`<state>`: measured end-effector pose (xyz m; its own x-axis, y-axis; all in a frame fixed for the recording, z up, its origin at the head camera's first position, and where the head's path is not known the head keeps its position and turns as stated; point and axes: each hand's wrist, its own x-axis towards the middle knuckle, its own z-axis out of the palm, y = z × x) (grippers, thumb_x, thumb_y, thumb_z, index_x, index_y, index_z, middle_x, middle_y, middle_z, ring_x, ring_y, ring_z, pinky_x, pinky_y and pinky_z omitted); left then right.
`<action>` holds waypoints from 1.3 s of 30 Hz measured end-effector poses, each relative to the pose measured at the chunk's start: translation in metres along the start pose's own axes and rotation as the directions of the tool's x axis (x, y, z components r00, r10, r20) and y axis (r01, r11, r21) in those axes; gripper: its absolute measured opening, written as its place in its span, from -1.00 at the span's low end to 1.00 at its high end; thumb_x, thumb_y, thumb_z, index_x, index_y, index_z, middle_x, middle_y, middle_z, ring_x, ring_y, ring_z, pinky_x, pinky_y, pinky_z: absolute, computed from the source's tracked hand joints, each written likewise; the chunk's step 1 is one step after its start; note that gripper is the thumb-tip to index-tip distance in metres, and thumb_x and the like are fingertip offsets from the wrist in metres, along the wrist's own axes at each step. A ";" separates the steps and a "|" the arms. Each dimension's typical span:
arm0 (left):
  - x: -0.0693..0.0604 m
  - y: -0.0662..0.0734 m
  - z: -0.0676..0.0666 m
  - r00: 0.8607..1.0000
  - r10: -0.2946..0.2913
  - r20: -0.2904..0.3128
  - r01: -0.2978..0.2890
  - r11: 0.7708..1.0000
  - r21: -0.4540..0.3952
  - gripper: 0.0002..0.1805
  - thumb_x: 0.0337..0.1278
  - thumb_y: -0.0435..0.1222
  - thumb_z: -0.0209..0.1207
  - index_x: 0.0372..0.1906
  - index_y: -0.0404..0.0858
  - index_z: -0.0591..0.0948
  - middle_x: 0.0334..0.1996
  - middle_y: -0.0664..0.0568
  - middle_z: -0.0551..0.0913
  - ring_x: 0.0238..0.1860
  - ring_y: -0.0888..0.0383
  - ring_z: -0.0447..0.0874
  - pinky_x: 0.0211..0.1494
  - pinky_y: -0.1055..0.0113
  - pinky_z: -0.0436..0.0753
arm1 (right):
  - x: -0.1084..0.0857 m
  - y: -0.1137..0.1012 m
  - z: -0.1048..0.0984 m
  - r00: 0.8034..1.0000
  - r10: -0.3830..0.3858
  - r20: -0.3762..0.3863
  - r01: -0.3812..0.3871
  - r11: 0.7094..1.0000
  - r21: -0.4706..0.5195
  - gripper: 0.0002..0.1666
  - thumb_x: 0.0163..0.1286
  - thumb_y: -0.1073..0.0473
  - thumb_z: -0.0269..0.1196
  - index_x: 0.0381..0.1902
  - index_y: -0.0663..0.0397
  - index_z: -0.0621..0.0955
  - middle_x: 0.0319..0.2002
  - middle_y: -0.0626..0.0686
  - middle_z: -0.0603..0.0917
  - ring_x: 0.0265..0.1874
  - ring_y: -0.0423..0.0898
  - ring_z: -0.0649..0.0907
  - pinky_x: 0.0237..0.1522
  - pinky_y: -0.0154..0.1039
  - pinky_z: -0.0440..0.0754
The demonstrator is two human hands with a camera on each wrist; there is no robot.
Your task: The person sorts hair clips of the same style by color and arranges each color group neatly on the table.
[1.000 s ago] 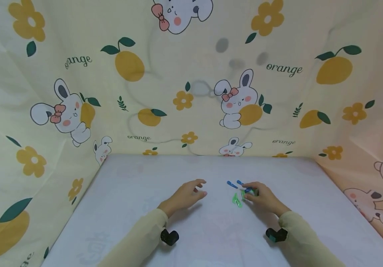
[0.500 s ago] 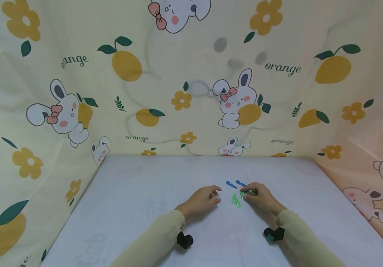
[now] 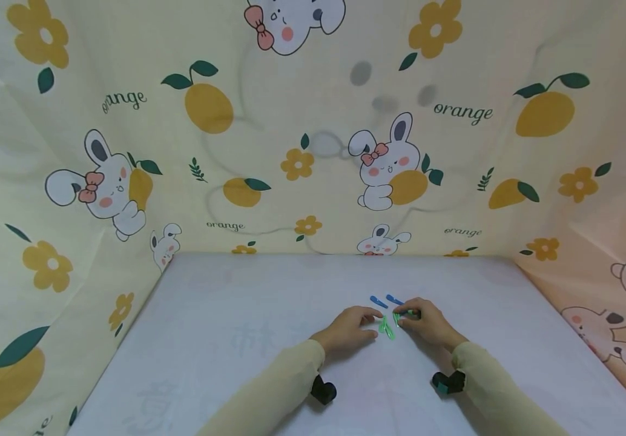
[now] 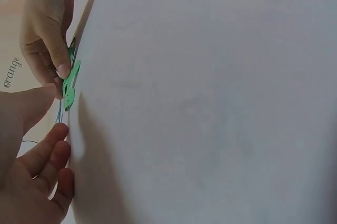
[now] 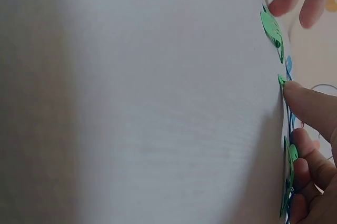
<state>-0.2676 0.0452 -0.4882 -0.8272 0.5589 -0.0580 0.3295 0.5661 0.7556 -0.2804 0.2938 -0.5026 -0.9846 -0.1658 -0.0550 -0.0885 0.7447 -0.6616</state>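
My left hand [image 3: 348, 330] lies with its thumb and fingers apart, just left of two green snap hair clips [image 3: 386, 327] that touch each other on the table. Nothing is visible in its grasp. My right hand [image 3: 427, 322] bends over the clips on the right, with thumb and forefinger at a separate green hair clip [image 3: 396, 319]. In the right wrist view, the thumb tip meets that green hair clip [image 5: 281, 80]. More green and blue clips lie partly hidden under the right fingers. Two blue hair clips [image 3: 378, 301] lie behind the hands.
A white-covered table [image 3: 247, 381] spreads around the hands. Behind and at both sides hangs a cream curtain [image 3: 269, 91] printed with rabbits, oranges and flowers. A dark wrist device [image 3: 324, 390] sits by the left sleeve, another [image 3: 448, 383] by the right.
My left hand has moved right across the table, up to the pair of green hair clips. The right hand stays almost in place over its clips.
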 end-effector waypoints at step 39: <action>0.033 0.009 0.031 0.983 -0.059 -0.173 0.086 0.984 0.154 -0.74 0.21 -0.23 0.37 -0.02 0.09 0.79 -0.22 0.33 0.77 -0.20 0.37 0.54 -0.05 0.34 0.34 | 0.003 -0.001 -0.001 1.000 0.013 0.009 -0.013 1.000 0.008 -0.72 0.29 0.21 0.41 -0.03 0.04 0.74 0.12 0.21 0.62 0.19 0.22 0.53 0.28 0.29 0.40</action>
<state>-0.2779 0.0871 -0.5038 -0.9112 0.4117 0.0113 0.3235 0.6984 0.6384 -0.2832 0.2934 -0.5014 -0.9843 -0.1620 -0.0697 -0.0749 0.7416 -0.6666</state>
